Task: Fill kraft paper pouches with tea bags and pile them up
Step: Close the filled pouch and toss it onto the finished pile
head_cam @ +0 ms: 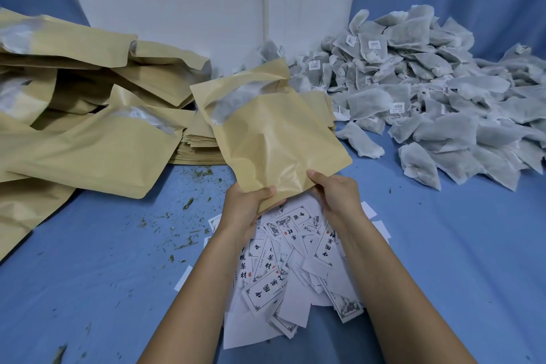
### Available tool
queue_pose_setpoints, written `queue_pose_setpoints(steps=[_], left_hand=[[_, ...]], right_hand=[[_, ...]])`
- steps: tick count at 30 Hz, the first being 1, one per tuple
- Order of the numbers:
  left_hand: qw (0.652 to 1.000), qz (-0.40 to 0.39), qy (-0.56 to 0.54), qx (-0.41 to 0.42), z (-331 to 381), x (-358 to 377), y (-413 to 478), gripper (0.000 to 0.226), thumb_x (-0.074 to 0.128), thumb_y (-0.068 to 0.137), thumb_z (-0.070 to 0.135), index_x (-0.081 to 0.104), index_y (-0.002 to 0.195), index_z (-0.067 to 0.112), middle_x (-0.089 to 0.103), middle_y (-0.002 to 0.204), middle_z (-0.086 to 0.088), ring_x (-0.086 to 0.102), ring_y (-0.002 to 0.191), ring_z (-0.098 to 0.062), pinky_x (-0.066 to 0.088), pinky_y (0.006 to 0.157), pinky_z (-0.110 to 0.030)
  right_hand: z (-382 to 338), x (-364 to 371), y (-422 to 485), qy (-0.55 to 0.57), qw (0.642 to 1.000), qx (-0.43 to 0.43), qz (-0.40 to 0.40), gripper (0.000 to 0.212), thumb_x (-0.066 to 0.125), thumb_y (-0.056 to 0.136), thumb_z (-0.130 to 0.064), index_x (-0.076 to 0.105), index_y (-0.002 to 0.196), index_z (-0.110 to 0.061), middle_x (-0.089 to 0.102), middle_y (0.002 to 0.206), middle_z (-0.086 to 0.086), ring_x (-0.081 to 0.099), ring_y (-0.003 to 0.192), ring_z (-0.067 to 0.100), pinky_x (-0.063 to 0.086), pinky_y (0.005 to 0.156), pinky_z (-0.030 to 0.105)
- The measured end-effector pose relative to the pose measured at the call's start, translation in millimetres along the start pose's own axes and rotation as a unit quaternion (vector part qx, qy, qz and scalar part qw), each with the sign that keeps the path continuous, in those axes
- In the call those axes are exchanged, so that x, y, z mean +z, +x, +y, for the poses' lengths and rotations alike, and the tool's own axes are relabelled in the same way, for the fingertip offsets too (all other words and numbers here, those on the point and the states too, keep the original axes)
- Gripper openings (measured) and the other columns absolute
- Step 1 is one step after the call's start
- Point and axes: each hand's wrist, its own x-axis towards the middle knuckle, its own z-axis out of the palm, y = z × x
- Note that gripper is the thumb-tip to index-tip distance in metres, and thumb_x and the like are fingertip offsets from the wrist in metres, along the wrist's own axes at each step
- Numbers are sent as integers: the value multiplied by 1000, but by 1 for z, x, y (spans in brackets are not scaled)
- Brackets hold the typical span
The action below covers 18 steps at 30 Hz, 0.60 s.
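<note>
Gripping a kraft paper pouch (pixel 274 133) by its near edge, at the centre of the view, with both hands: left hand (pixel 251 205) clamped on the near left corner, thumb on top and fingers curled beneath; right hand (pixel 336 195) pinching the near right corner, thumb on the paper. Holding the pouch over the blue cloth (pixel 103 281), open mouth tilted away toward eleven o'clock, with a grey tea bag (pixel 236 100) showing inside that mouth.

Lying at nine o'clock in a loose pile: filled pouches (pixel 88 145), mouths open, grey bags visible in several. Stacked flat just behind the held pouch, toward eleven: empty pouches (pixel 201 146). Heaped at two o'clock: loose tea bags (pixel 437 103), some bearing small barcode tags. Scattered at six o'clock, under the forearms: printed labels (pixel 283 263), white with black characters. Strewn toward eight o'clock on the cloth: green herb crumbs (pixel 189 203).
</note>
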Motion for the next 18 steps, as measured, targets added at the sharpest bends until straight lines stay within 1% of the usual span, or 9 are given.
queue_pose_setpoints(steps=[3, 5, 8, 9, 10, 12, 15, 17, 18], left_hand=[[1000, 3, 9, 19, 0, 2, -2, 32, 64, 78, -15, 63, 94, 13, 71, 95, -8, 69, 85, -26, 59, 63, -31], [999, 4, 15, 28, 0, 2, -2, 32, 65, 77, -14, 63, 93, 14, 72, 92, -5, 70, 82, -22, 58, 61, -28], [998, 6, 47, 46, -2, 3, -3, 32, 67, 77, -11, 64, 92, 17, 73, 85, 1, 70, 71, -9, 54, 57, -17], [997, 8, 54, 52, -3, 3, -3, 32, 67, 77, -10, 64, 91, 18, 72, 83, 4, 69, 68, -5, 51, 55, -14], [997, 11, 60, 56, -3, 3, -2, 32, 67, 77, -10, 64, 91, 18, 72, 81, 5, 69, 68, -4, 51, 55, -13], [996, 16, 64, 55, -4, 3, -1, 31, 68, 77, -9, 65, 96, 16, 73, 86, 2, 70, 77, -12, 55, 65, -21], [996, 22, 71, 48, -5, 3, 0, 32, 69, 77, -6, 64, 103, 12, 72, 96, -7, 69, 92, -25, 55, 82, -37], [995, 23, 79, 47, -7, 3, 1, 31, 69, 77, -4, 65, 103, 12, 73, 97, -8, 69, 92, -25, 55, 83, -37], [995, 25, 85, 49, -7, 4, 1, 29, 69, 77, -4, 65, 100, 14, 73, 97, -8, 69, 90, -24, 55, 82, -37]], right_hand=[[-1, 2, -2, 18, 999, 31, -39, 16, 67, 83, -4, 53, 77, -2, 52, 79, 14, 54, 79, 24, 51, 88, 32], [0, 3, -3, 5, 998, 34, -55, 16, 67, 83, -5, 58, 76, 6, 63, 82, 14, 63, 77, 19, 53, 86, 29], [2, 4, -3, 1, 1000, 8, -24, 26, 67, 83, -2, 56, 84, 22, 66, 90, 25, 62, 80, 24, 53, 91, 36], [2, 4, -3, 0, 1000, 6, -19, 26, 67, 82, -2, 56, 87, 21, 65, 92, 29, 62, 79, 25, 54, 90, 36], [2, 4, -2, 2, 1000, 5, -23, 19, 67, 83, -2, 58, 86, 14, 66, 90, 26, 64, 77, 23, 56, 85, 32], [2, 4, -3, 18, 998, 18, -49, 15, 68, 83, -4, 59, 77, 8, 69, 87, 17, 69, 77, 19, 58, 76, 24], [2, 6, -8, 4, 997, 27, -70, 14, 69, 81, -2, 64, 69, 2, 72, 78, 10, 70, 74, 17, 58, 67, 21], [3, 8, -7, -19, 998, 8, -54, 21, 69, 80, -2, 61, 61, -2, 70, 70, 9, 68, 66, 19, 54, 60, 20], [4, 9, -8, -24, 999, 4, -46, 21, 70, 80, -2, 60, 62, 0, 69, 72, 11, 66, 67, 21, 54, 62, 22]])
